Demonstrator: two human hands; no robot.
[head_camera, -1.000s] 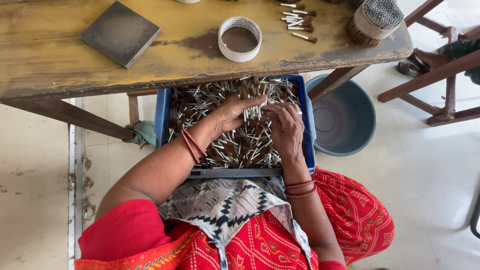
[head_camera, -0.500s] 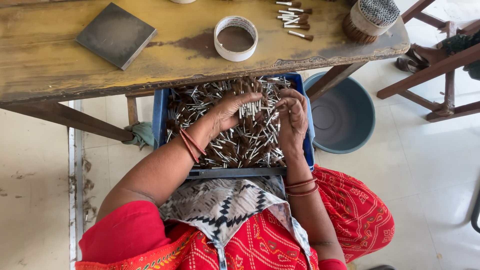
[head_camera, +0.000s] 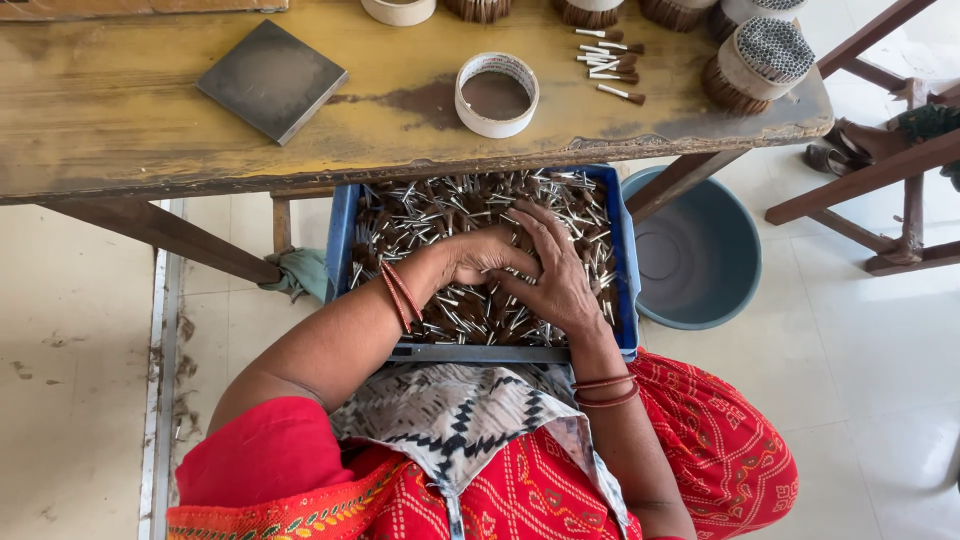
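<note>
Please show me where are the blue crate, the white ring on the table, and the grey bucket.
blue crate (head_camera: 341, 232): head view, on its left wall.
white ring (head_camera: 497, 125): head view, on its near rim.
grey bucket (head_camera: 700, 318): head view, on its near rim.

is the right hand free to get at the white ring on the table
Probably yes. The right hand lies open on the small brushes in the blue crate, gripping nothing visible. The white ring sits near the table edge just above, with nothing between.
</note>
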